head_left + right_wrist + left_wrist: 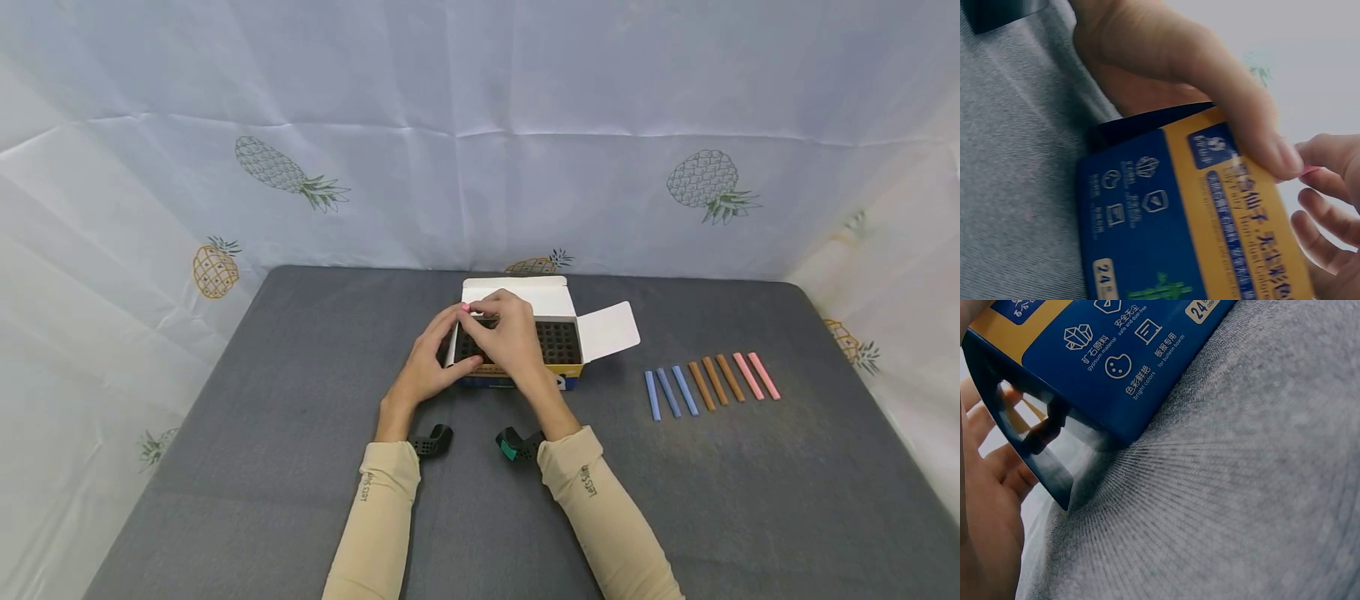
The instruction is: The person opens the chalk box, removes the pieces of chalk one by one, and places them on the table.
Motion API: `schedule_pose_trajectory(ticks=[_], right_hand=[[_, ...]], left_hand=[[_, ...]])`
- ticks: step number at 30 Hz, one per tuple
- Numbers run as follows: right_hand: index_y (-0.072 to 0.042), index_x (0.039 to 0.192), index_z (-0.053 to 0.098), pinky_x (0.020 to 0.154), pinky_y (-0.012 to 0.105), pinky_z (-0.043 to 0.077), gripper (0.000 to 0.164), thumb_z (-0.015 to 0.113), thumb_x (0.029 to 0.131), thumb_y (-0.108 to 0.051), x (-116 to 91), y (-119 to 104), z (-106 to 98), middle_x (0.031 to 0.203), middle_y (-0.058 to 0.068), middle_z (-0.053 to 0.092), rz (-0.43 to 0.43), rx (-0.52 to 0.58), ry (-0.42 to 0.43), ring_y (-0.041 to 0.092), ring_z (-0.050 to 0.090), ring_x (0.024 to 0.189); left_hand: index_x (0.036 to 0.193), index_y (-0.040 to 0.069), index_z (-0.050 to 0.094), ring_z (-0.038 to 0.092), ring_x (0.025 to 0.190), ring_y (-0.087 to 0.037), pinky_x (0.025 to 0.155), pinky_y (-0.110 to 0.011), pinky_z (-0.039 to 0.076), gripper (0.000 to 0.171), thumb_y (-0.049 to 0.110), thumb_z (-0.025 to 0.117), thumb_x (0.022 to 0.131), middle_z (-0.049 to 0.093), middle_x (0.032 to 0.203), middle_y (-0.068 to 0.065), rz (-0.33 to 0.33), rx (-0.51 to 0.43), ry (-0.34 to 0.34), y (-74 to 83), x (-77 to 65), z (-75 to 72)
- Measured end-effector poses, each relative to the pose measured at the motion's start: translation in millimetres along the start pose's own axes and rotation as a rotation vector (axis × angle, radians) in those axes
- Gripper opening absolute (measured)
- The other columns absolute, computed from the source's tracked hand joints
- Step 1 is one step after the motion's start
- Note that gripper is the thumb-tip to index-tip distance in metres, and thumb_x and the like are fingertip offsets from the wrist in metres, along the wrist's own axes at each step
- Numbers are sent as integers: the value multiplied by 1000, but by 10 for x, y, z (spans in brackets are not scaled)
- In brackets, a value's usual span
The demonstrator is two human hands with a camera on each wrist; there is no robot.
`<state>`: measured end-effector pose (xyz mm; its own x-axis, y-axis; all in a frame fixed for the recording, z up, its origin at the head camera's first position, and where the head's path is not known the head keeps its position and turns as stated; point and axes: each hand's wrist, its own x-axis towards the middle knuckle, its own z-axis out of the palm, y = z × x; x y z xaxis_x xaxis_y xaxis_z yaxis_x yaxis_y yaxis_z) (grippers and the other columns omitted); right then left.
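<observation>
An open chalk box (572,375), blue and yellow, stands on the table with a dark insert of many round holes (558,342) inside. My left hand (426,367) grips its left end, the thumb lying over the front edge. My right hand (512,332) is above the left part of the box and pinches a pink chalk stick (466,307) between thumb and fingertips. Only the stick's pink end shows; in the right wrist view a sliver of pink (1310,169) appears at the fingertips. In the left wrist view, left fingers (1007,462) are behind the box's side flap (1054,469).
To the right of the box lies a row of chalk: blue sticks (667,392), brown sticks (714,382) and two pink sticks (757,376). The white lid (525,293) stands raised at the back, and a white side flap (609,329) sticks out right. A patterned curtain (480,192) surrounds the grey table (315,375).
</observation>
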<state>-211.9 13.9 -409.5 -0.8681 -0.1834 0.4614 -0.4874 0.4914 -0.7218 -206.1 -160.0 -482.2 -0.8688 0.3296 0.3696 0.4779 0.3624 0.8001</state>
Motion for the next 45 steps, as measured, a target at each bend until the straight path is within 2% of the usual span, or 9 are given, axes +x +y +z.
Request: schedule_pose_trajectory(ticks=[4,7,14,20,27,37,45], right_hand=[[1,97,82,80,41,62,17,76,92,-15,7,-34,-52,95,19,71,6,50,12,31,71,85],[2,98,81,79,41,62,17,76,92,-13,1,-53,-89,96,20,70,8,82,14,31,70,85],[2,102,81,81,42,61,19,77,91,-13,-25,-83,-178,95,18,72,-11,55,29,31,72,85],[1,102,81,78,41,60,19,77,91,-14,-75,-115,-272,96,17,73,-9,52,12,29,74,85],[-2,100,82,77,39,60,17,77,91,-16,-130,-161,-391,97,12,74,-5,51,-14,26,74,86],[-2,102,82,77,38,60,19,79,90,-17,-229,-191,-536,96,11,73,-14,34,-46,25,73,85],[-1,102,81,81,40,60,18,80,89,-14,-273,-226,-757,96,12,73,-45,25,-75,25,71,87]], left_hand=[[158,23,40,42,149,-27,114,-57,40,79,24,78,89,37,164,-4,-4,-17,3,-2,4,5],[158,23,40,42,148,-28,114,-58,40,79,23,78,89,37,164,-4,-10,-18,4,-1,4,5],[158,26,41,45,146,-28,106,-58,47,77,43,76,90,36,165,-3,-26,6,1,3,3,5],[154,28,45,48,141,-30,97,-54,50,72,47,74,91,35,166,-4,-27,18,1,12,5,-2],[154,19,46,51,136,-31,94,-52,50,81,63,68,90,36,165,-7,-26,17,3,17,8,-11],[153,18,47,48,140,-31,95,-55,49,79,57,71,90,38,164,-7,-36,29,5,13,8,-2],[155,21,45,48,140,-31,95,-55,49,83,67,66,89,37,165,-7,-21,37,9,3,10,3]])
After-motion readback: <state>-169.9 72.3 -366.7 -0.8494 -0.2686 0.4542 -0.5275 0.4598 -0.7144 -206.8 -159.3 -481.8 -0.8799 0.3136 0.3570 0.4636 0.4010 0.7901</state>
